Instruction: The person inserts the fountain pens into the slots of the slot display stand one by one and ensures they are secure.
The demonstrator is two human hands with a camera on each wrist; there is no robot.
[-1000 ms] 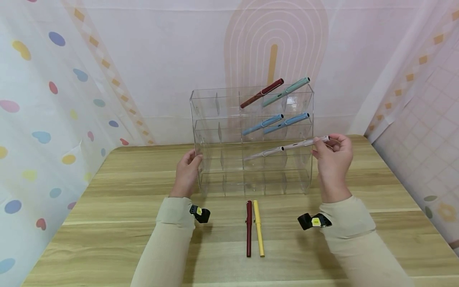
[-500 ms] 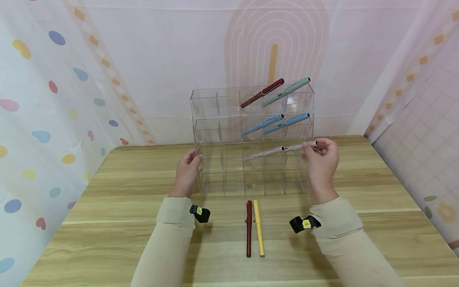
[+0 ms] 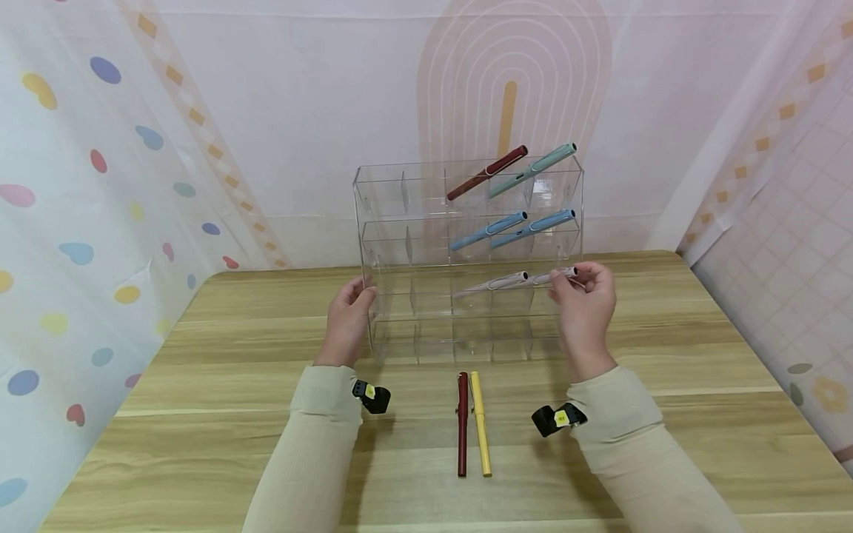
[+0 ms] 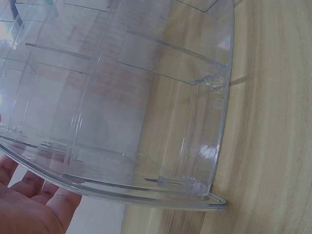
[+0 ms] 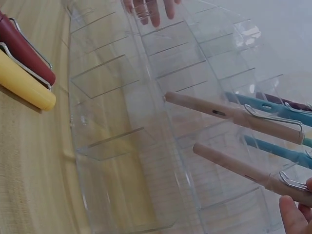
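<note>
A clear acrylic pen rack (image 3: 432, 290) with tiered compartments stands on the table. My left hand (image 3: 348, 314) holds its left side panel; in the left wrist view the fingers (image 4: 51, 200) lie at the clear edge. Between thumb and fingers, my right hand (image 3: 586, 314) pinches the capped end of a pale pink pen (image 5: 234, 167), slanted into the third tier at the right. Beside it a second pale pink pen (image 3: 508, 280) rests in the same tier. Two blue pens (image 3: 489, 230) lean one tier up. On top lean a dark red pen (image 3: 489, 172) and a mint green pen (image 3: 533, 170).
On the wooden table (image 3: 233, 444) in front of the rack lie a dark red pen (image 3: 463, 426) and a yellow pen (image 3: 481, 426), side by side. A patterned cloth backdrop (image 3: 300, 111) hangs behind and along the sides.
My right hand has moved left and slightly down, bringing the pale pink pen lower into the third tier beside the other one. My left hand has stayed at the rack's side.
</note>
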